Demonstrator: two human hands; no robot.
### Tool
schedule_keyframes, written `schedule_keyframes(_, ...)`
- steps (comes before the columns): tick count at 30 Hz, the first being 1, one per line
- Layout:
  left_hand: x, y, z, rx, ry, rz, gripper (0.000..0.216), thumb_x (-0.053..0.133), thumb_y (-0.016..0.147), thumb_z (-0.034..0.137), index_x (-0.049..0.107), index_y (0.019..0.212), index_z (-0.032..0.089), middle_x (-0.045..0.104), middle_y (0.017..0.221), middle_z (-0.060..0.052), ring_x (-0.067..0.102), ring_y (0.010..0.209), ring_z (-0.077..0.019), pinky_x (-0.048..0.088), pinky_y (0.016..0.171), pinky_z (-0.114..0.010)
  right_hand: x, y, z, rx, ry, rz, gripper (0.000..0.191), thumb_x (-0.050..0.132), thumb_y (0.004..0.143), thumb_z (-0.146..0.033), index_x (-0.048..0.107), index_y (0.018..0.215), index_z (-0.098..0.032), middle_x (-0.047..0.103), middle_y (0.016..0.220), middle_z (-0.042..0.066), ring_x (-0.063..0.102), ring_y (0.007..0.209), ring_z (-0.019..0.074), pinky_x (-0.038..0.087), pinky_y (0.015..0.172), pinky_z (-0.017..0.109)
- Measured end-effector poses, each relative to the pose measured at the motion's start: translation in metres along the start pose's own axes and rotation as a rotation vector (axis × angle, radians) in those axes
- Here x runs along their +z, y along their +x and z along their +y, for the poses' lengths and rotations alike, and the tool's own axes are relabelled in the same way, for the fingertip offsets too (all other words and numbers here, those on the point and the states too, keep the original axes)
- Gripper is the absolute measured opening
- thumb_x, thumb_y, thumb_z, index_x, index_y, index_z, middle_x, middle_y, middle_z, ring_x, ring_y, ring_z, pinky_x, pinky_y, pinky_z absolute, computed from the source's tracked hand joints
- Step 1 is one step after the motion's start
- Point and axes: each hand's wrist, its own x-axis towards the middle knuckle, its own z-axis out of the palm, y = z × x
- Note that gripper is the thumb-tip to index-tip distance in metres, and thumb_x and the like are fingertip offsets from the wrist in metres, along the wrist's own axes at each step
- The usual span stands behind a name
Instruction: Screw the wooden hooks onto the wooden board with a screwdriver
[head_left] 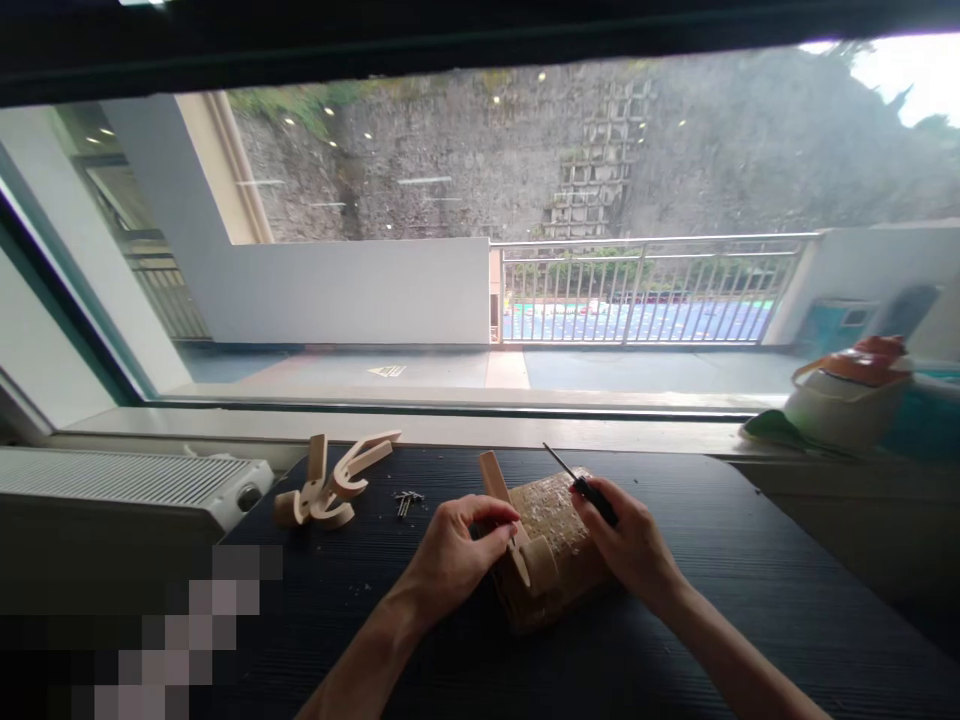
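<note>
My right hand [626,540] is closed round the black handle of a screwdriver [598,500], whose thin shaft points up and to the left. With thumb and fingers pinched together, my left hand [465,545] holds a small screw [514,541], mostly hidden by the fingertips, at a wooden hook [519,565]. That hook has a straight arm and a rounded end, and it rests on a brown block [559,510] with a rough, flecked top. Left of my left hand lies a small pile of screws [406,501] on the dark table [720,580].
Several more wooden hooks [321,495] lie in a cluster at the table's back left. A white radiator [135,490] stands beyond the left edge. Behind the table runs a window sill [450,430], with a white and orange container [847,395] at its right end.
</note>
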Motion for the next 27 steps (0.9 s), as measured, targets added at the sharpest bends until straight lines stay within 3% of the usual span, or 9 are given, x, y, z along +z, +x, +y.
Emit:
schedule_keyframes(8,0.0058,-0.0011,-0.0083,0.040,0.024,0.014,0.016,0.064,0.073,0.025,0.071,0.085,0.018,0.070,0.078,-0.005,0.062,0.071,-0.0172,0.049,0.067,-0.025,0.0004,-0.0004,-0.0012,0.018,-0.043,0.007,0.028,0.049,0.083,-0.043,0.061,0.091,-0.019,0.067,0.083,0.003,0.061,0.079,0.0195,0.045,0.070,0.027)
schedule_keyframes(15,0.0093,-0.0039,-0.0103,0.099,0.095,-0.021,0.007,0.061,0.075,0.022,0.067,0.076,0.018,0.067,0.074,-0.004,0.060,0.069,-0.0163,0.047,0.064,-0.024,-0.0012,-0.0009,-0.0053,0.043,-0.039,-0.008,0.028,0.048,0.083,-0.043,0.060,0.090,-0.019,0.065,0.079,0.003,0.059,0.073,0.0182,0.045,0.066,0.027)
schedule_keyframes(27,0.0043,-0.0040,-0.0091,0.209,0.183,-0.094,0.017,0.056,0.069,0.005,0.068,0.074,0.016,0.062,0.077,-0.003,0.058,0.074,-0.0141,0.046,0.070,-0.024,0.0022,0.0005,0.0043,0.012,-0.024,0.010,0.029,0.049,0.083,-0.044,0.061,0.089,-0.019,0.062,0.072,0.001,0.056,0.065,0.0153,0.043,0.061,0.025)
